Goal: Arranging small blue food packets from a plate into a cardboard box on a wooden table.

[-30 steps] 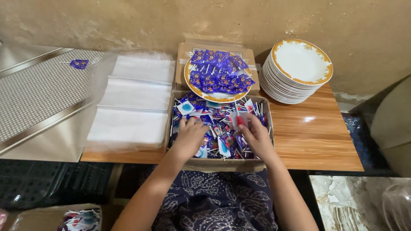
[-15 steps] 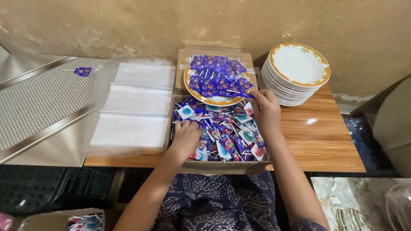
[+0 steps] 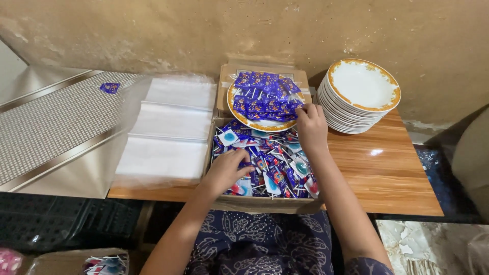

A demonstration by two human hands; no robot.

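Small glossy blue and white sachets [image 3: 265,163] fill the cardboard box [image 3: 265,202] on my wooden bench [image 3: 387,173]. My left hand [image 3: 226,170] curls into them; my right hand [image 3: 310,127] pinches one beside the heaped gold-rimmed plate [image 3: 254,125].

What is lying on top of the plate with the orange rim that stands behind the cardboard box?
A heap of small blue sachets covers the plate; the right hand touches the heap's edge. The plate's centre is hidden.
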